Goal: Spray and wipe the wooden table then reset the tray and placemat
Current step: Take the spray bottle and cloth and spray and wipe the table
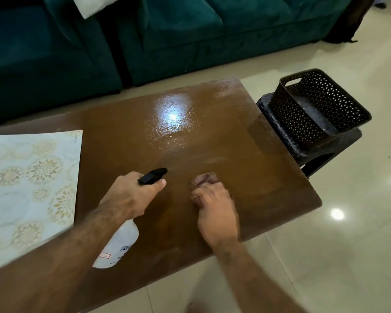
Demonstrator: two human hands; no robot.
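Observation:
The brown wooden table [212, 141] glistens with spray droplets across its far half. My left hand [131, 197] grips a white spray bottle [120, 245] by its black trigger head [152, 176], nozzle aimed across the table. My right hand [215, 211] holds a small brownish-pink cloth [204, 179] down on the table surface, a bit blurred. A pale blue placemat [29, 184] with gold floral circles lies on the table's left part. A dark perforated tray basket [321, 109] sits off the table on a black stool.
The black plastic stool [321, 150] stands against the table's right end. A dark green sofa [167, 37] runs along the far side, with a white cloth [93, 5] on it. Glossy beige floor tiles [348, 245] lie to the right.

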